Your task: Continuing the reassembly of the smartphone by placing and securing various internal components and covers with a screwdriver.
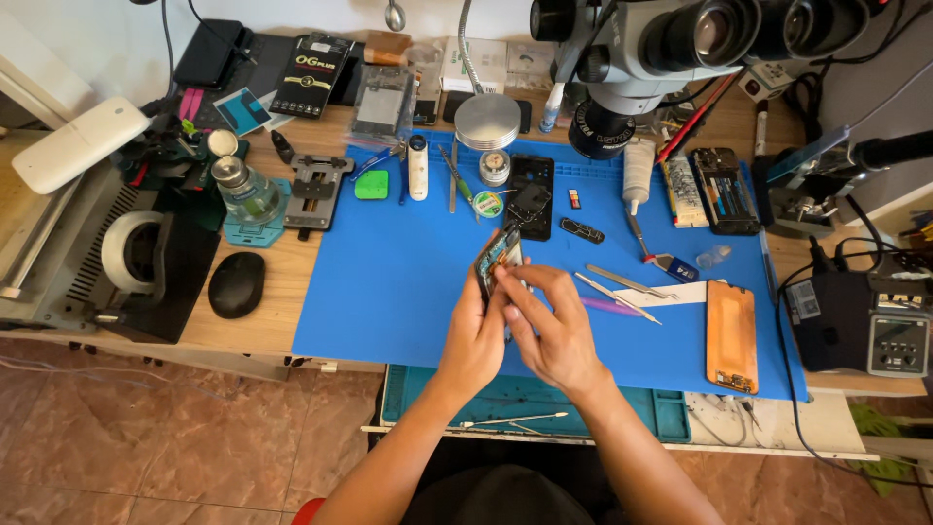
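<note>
Opened phone (499,257), its back off and its inner parts showing, is held tilted on edge above the middle of a blue work mat (389,282). The left hand (473,335) wraps around its lower side and grips it, while the right hand (552,326) reaches across, with fingertips pinched at the phone's exposed edge; what they pinch, if anything, is too small to tell. The phone looks light, thin and stiff, and probably fragile with its insides bare, so the outer frame edges seem the safest places to hold it.

On the mat, to the right of the hands, lie metal tweezers (618,297) and a phone panel with an orange back (731,335). A second dark phone (532,195) lies farther back, near a small round tin (494,167).

The mat covers a wooden surface (267,292) crowded with repair gear: a microscope (661,49) overhead, a black mouse (236,284) on the left, a clear bottle (243,190), and a grey power unit (870,326) on the right. Below is a reddish tiled floor (146,437).
</note>
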